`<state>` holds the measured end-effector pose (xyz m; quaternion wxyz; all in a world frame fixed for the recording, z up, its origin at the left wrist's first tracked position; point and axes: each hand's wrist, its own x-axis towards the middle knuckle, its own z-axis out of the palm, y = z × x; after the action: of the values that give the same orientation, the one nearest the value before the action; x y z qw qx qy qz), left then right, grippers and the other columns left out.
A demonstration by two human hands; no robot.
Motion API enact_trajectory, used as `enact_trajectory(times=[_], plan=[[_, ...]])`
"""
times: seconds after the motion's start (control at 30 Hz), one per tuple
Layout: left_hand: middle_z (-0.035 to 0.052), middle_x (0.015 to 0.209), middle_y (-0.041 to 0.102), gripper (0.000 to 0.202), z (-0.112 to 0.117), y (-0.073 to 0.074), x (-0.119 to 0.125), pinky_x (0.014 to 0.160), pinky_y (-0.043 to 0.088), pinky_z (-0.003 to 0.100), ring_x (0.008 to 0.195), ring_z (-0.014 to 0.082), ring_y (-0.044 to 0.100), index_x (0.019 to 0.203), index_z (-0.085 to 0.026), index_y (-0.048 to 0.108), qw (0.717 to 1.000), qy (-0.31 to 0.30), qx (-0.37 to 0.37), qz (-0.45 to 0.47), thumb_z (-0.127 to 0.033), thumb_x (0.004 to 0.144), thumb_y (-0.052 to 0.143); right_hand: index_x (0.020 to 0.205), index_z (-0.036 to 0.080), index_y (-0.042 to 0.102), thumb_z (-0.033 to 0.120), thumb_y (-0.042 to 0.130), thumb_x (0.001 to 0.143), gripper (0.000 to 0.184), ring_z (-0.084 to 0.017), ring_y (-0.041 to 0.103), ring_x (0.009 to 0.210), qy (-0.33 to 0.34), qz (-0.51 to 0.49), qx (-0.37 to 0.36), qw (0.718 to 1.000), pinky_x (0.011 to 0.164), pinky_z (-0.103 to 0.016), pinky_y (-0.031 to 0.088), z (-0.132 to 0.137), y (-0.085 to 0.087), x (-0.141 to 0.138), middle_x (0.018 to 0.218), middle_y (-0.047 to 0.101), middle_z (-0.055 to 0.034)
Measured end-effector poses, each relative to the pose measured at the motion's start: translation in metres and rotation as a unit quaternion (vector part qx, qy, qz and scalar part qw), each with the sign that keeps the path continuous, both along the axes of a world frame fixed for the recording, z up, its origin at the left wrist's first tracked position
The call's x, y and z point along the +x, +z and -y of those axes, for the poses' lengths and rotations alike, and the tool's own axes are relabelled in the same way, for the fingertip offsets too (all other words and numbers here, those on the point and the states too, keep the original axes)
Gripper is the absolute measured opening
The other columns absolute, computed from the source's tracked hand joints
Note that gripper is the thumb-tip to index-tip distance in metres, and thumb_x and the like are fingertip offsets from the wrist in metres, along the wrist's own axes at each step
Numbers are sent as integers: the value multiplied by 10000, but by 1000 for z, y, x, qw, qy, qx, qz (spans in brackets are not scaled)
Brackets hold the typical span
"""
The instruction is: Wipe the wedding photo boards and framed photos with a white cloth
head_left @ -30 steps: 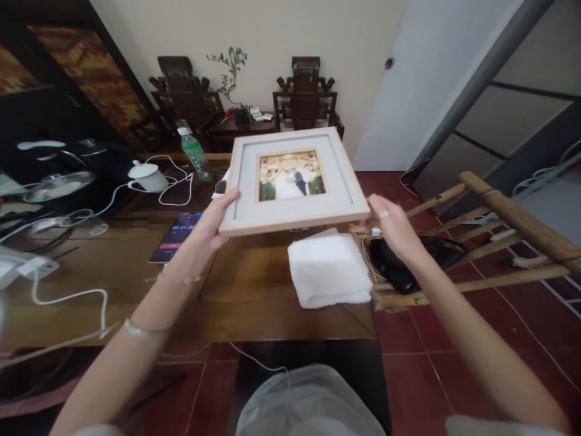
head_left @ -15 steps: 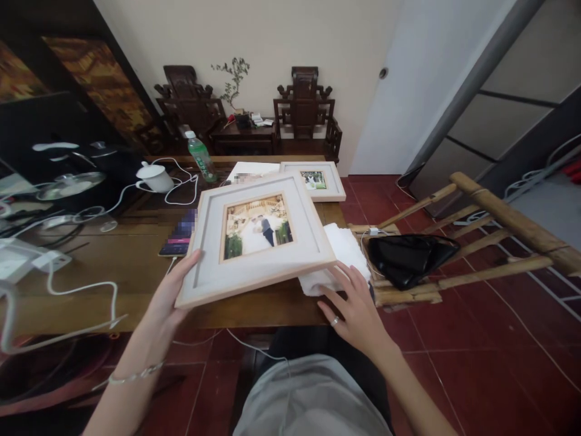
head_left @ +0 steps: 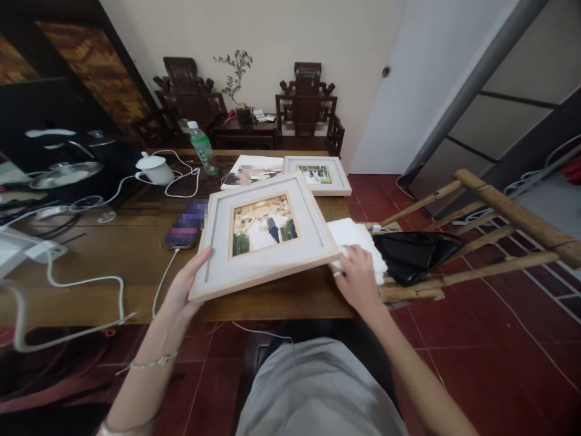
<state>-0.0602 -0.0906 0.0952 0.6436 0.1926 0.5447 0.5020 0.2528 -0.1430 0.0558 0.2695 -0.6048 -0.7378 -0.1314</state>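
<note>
My left hand grips the near left corner of a pale wooden picture frame with a photo in its middle, holding it tilted just above the wooden table. My right hand rests on a folded white cloth at the table's right edge, fingers curled onto it, just beside the frame's right corner. A second, smaller frame and a flat photo print lie farther back on the table.
A phone on a white cable lies left of the frame. A white teapot, a green bottle and loose cables sit at the back left. A bamboo rack with a black bag stands right of the table.
The frame came down from raised in both hands to low over the table. My right hand let go of it and moved onto the white cloth.
</note>
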Motion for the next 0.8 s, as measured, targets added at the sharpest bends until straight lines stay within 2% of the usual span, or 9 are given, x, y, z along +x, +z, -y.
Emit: enact_trajectory(times=[0.07, 0.17, 0.23, 0.3, 0.4, 0.5, 0.63, 0.73, 0.8], plan=[[66, 764, 750, 304, 1, -3, -1, 623, 612, 249, 682, 199, 739, 1193, -90, 615, 1000, -16, 21, -13, -112, 936, 454, 762, 194, 621, 242, 536, 883, 156, -267, 558, 913, -33, -95, 84, 991, 792, -408, 443, -3, 12, 21, 952, 639, -116], [68, 740, 742, 264, 1, -7, 2, 611, 604, 234, 646, 189, 731, 1132, -81, 643, 999, -35, 24, -33, -128, 927, 483, 650, 216, 553, 350, 578, 880, 267, -234, 595, 828, -74, -214, 175, 958, 744, -366, 462, -4, 34, 50, 852, 631, -68], [58, 741, 740, 236, -2, -12, 6, 596, 595, 220, 616, 175, 720, 1104, -97, 653, 997, -51, 30, -40, -151, 908, 534, 583, 227, 481, 396, 593, 867, 349, -193, 551, 660, -102, -243, 202, 943, 634, -335, 443, -3, 48, 64, 694, 562, -19], [53, 767, 741, 230, -6, -17, 12, 588, 585, 212, 608, 166, 713, 1085, -113, 656, 996, -71, 37, -46, -170, 868, 604, 540, 240, 406, 436, 592, 859, 418, -155, 453, 541, -129, -230, 218, 940, 543, -312, 389, -2, 58, 72, 589, 457, 18], [63, 818, 742, 293, -12, -26, 23, 588, 570, 215, 649, 174, 714, 1066, -126, 648, 993, -87, 48, -59, -214, 793, 703, 512, 256, 325, 464, 584, 855, 478, -141, 403, 512, -143, -173, 222, 949, 513, -307, 355, -1, 68, 75, 565, 408, 21], [78, 879, 739, 316, -17, -34, 31, 584, 553, 215, 724, 191, 718, 1017, -141, 649, 990, -113, 55, -60, -278, 751, 751, 523, 265, 302, 485, 610, 832, 489, -159, 450, 543, -146, -129, 220, 956, 532, -319, 388, -3, 75, 75, 604, 463, -7], [75, 894, 736, 255, -24, -38, 35, 572, 536, 210, 766, 202, 716, 942, -170, 653, 989, -130, 47, -59, -307, 750, 752, 672, 245, 483, 490, 661, 792, 325, -257, 588, 779, -113, -83, 212, 967, 692, -387, 485, -9, 83, 80, 804, 595, -94], [76, 905, 737, 247, -29, -40, 35, 576, 535, 213, 766, 200, 713, 948, -176, 654, 987, -138, 54, -60, -312, 762, 740, 867, 209, 564, 456, 649, 801, 269, -300, 592, 935, -74, -64, 170, 981, 815, -443, 489, -15, 82, 90, 978, 609, -144], [81, 910, 737, 253, -32, -42, 35, 581, 534, 215, 750, 192, 710, 960, -167, 653, 985, -147, 60, -71, -324, 776, 725, 933, 204, 571, 413, 626, 813, 247, -309, 590, 967, -62, -58, 134, 987, 836, -464, 489, -19, 80, 95, 1035, 603, -155]])
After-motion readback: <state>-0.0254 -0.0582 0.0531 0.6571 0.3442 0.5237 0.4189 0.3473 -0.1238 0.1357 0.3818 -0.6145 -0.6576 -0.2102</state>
